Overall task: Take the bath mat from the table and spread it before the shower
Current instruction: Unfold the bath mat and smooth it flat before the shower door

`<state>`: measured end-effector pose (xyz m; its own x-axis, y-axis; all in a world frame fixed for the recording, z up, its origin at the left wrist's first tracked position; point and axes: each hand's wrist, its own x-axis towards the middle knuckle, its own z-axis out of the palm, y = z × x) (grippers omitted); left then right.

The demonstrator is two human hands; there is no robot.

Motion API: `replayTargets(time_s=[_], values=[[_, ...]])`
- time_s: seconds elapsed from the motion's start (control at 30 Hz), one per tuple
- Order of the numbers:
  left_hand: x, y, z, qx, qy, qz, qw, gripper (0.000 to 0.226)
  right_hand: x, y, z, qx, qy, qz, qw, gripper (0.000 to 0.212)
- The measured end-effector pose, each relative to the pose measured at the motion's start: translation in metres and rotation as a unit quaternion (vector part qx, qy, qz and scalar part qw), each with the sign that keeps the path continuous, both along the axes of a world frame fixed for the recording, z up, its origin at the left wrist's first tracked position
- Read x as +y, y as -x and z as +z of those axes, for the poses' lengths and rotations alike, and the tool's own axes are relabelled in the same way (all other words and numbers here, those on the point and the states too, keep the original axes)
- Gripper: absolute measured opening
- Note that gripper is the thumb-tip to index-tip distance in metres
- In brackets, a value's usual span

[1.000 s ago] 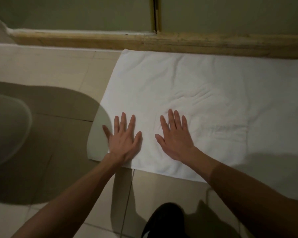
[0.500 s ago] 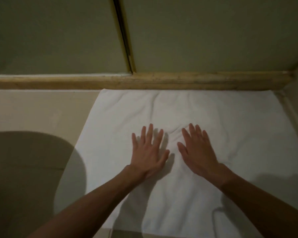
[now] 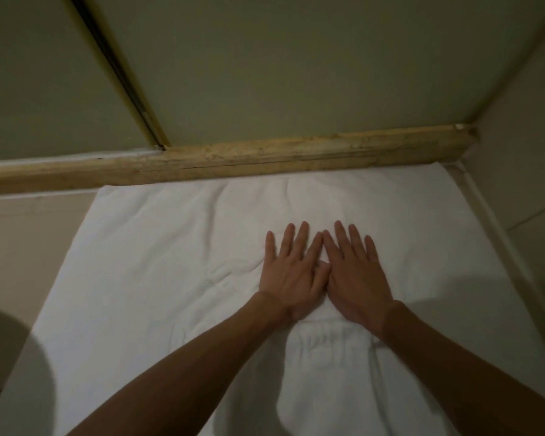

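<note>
Both hands, left (image 3: pixel 291 275) and right (image 3: pixel 354 272), lie flat with fingers spread on the mat (image 3: pixel 158 278); sweep outward evenly (wrinkles linger centrally), keeping its edge against the sill (image 3: pixel 265 160).

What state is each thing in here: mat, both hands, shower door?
bath mat: spread flat on the floor, far edge against the sill, lightly creased.
left hand: open, flat, pressing the mat.
right hand: open, flat, pressing the mat, touching the left hand.
shower door: looks shut.
</note>
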<state>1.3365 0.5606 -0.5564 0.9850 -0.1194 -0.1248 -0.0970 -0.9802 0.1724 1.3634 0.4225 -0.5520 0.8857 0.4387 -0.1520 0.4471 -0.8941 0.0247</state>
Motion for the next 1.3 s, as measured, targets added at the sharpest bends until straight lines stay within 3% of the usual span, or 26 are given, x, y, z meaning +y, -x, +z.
replayTargets(time_s=[0.27, 0.93, 1.3], values=[[0.032, 0.011, -0.003, -0.016, -0.015, 0.050, 0.998, 0.064, 0.001, 0.003, 0.004, -0.012, -0.029, -0.014, 0.999, 0.067], [0.236, 0.093, -0.003, 0.011, -0.020, 0.270, 0.963, 0.072, 0.003, 0.004, 0.008, -0.009, -0.035, -0.021, 0.999, 0.069], [0.287, 0.113, -0.004, 0.024, -0.034, 0.326, 0.945, 0.069, 0.000, 0.003, 0.004, -0.006, -0.039, -0.020, 0.999, 0.068]])
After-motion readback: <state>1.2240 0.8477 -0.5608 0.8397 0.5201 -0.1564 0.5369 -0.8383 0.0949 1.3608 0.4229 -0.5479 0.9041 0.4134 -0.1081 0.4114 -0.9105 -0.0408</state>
